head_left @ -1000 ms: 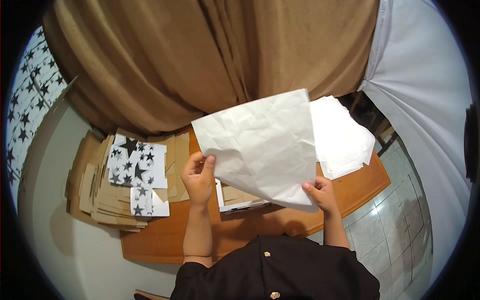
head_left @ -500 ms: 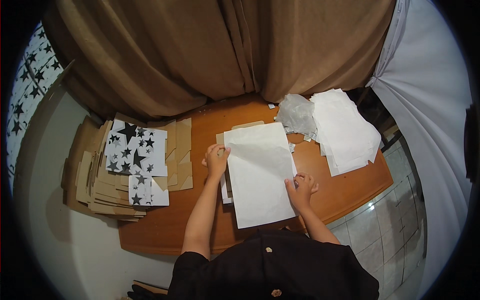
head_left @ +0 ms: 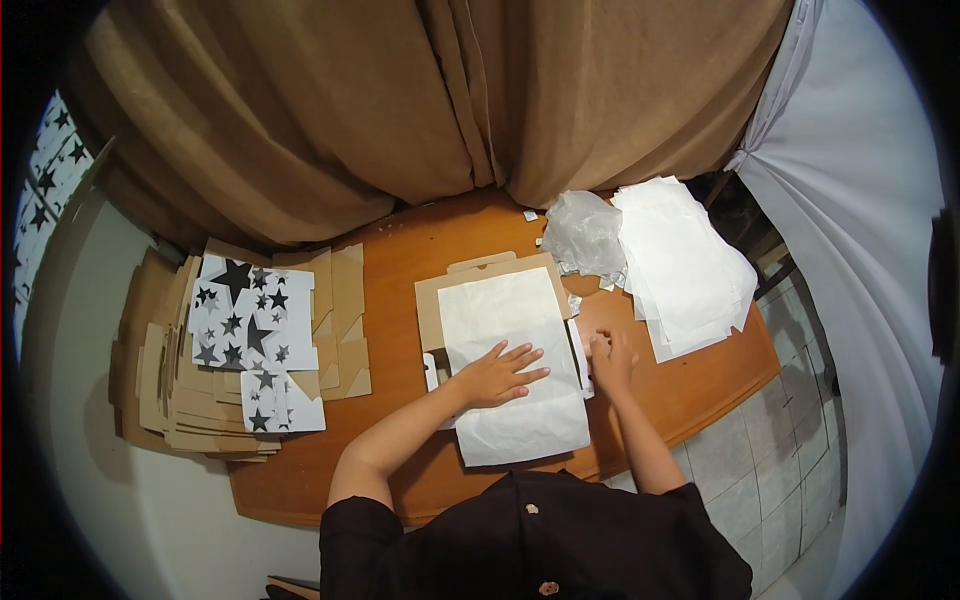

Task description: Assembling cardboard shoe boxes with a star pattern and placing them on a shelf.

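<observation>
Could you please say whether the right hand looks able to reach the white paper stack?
Likely yes: only a strip of tabletop seems to separate the right hand from the white paper stack.

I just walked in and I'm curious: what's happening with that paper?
A person's left hand is spread flat on a white sheet, which lies across a cardboard box on a wooden table. The right hand, fingers curled, is by the box's right side. A pile of white paper lies to the right, and stacked cardboard pieces to the left.
</observation>
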A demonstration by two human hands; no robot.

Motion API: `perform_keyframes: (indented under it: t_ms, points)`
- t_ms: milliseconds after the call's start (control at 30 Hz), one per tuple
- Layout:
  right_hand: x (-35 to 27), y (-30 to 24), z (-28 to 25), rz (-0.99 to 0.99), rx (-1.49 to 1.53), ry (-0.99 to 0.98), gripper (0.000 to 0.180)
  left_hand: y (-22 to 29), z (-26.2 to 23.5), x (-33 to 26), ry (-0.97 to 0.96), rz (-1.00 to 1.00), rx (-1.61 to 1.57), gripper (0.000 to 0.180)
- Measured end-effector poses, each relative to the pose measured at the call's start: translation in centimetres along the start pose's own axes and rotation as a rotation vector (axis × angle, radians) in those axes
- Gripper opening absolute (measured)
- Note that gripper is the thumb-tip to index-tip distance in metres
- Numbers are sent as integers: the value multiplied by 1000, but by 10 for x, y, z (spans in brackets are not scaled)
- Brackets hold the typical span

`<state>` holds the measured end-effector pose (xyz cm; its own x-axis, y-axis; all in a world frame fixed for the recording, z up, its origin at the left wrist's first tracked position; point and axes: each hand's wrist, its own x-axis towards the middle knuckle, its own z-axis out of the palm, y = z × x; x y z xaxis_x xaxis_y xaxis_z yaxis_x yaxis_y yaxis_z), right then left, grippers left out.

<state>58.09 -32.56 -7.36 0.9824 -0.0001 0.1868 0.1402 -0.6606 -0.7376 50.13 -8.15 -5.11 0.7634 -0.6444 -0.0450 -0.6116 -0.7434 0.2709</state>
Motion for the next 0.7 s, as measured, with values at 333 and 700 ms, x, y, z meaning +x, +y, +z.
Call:
perform_keyframes:
  t_ms: [333,700]
  points:
    - [70,29,59,-235,-282,-286,34,-28,56,12,-81,38,-122,48]
    - [53,26,51,-291,-301,27,16,-29,21,-6,-228,-134,-578,42]
